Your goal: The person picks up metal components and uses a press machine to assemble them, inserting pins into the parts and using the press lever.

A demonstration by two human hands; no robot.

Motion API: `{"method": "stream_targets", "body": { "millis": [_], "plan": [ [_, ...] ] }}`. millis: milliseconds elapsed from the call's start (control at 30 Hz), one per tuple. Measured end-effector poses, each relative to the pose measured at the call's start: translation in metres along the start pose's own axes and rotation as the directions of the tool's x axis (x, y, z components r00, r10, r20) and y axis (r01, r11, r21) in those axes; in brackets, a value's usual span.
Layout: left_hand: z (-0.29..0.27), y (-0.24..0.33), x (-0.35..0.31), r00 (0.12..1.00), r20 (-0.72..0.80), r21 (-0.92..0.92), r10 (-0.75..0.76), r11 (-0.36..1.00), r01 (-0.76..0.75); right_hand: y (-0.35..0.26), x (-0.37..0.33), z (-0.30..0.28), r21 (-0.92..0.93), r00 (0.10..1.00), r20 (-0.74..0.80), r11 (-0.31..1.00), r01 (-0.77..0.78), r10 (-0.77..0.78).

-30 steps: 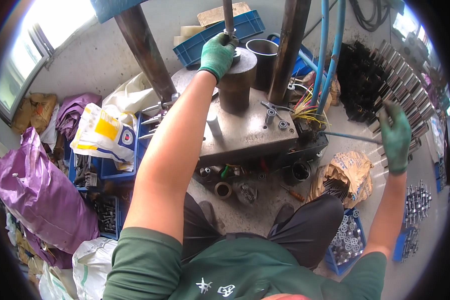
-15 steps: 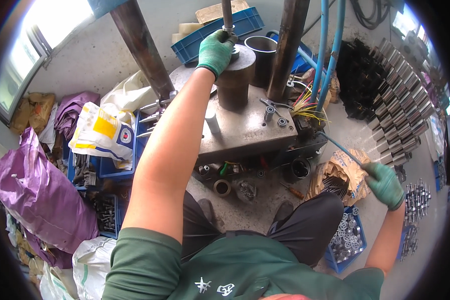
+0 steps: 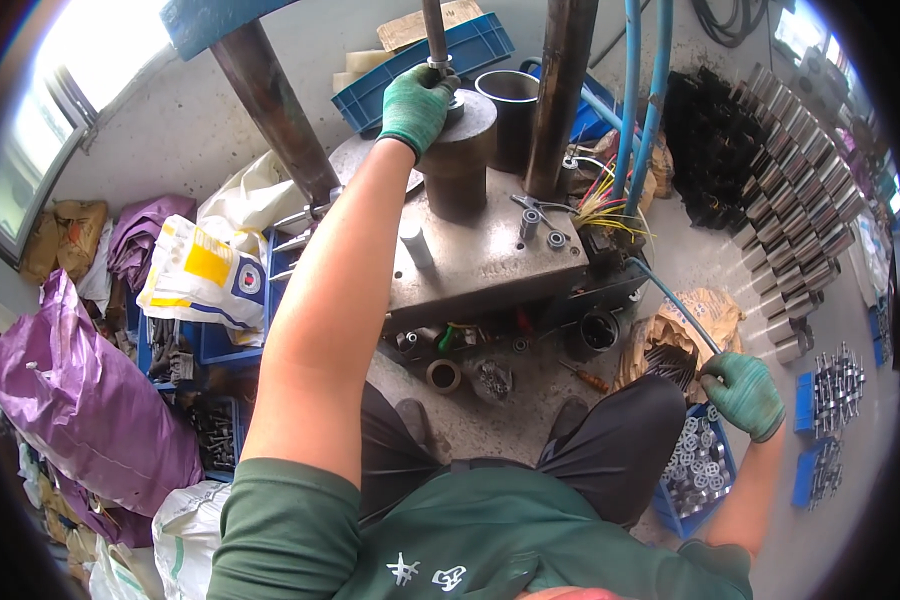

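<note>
My left hand, in a green knit glove, reaches to the top of a thick steel cylinder on the press bed. Its fingers are curled round a small metal part, mostly hidden, right under the upright press rod. A collar shows at the rod's lower end, and a ring lies by the fingers on the cylinder's top. Away to the right, my gloved right hand is closed round the near end of a thin blue-grey lever, which slants down from the side of the press bed.
Steel columns and blue hoses rise round the bed. A short steel pin stands on it. Beside my right knee are a torn paper sack and a blue bin of ring parts. Purple sacks lie left; steel tubes are stacked right.
My right hand has drawn the lever's near end down and toward me. My left hand stays under the rod; the whole view has shifted slightly.
</note>
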State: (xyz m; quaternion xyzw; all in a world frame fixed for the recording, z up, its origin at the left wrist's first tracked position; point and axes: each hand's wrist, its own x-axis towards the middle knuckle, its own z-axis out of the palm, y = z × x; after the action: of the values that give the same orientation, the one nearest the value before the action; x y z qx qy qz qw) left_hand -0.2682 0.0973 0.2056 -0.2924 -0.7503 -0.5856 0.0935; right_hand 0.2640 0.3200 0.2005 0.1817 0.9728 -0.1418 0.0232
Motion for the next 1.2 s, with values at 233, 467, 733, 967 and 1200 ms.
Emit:
{"method": "stream_targets", "body": {
  "millis": [233,467,733,967,1200],
  "plan": [
    [-0.004,0.006,-0.002,1.0,-0.002,-0.068,-0.002,0.998,0.002,0.004,-0.007,0.007,0.053,0.998,-0.046,0.998,0.035,-0.033],
    [-0.005,-0.003,0.003,1.0,0.016,-0.183,0.011,0.983,-0.008,0.01,-0.015,0.023,-0.119,0.975,-0.087,0.974,0.193,-0.203],
    [-0.005,-0.003,0.003,1.0,0.018,-0.122,-0.008,0.993,0.01,0.003,-0.003,0.0,0.02,1.0,-0.004,0.999,0.025,-0.025],
    [-0.005,-0.003,0.003,1.0,0.023,-0.124,-0.018,0.992,0.02,0.021,-0.003,0.0,-0.018,0.987,-0.025,0.987,0.158,-0.158],
    [-0.008,-0.002,0.001,1.0,0.017,-0.103,-0.003,0.995,0.005,-0.003,0.003,-0.008,0.061,0.996,-0.057,0.996,0.066,-0.063]
  ]
}}
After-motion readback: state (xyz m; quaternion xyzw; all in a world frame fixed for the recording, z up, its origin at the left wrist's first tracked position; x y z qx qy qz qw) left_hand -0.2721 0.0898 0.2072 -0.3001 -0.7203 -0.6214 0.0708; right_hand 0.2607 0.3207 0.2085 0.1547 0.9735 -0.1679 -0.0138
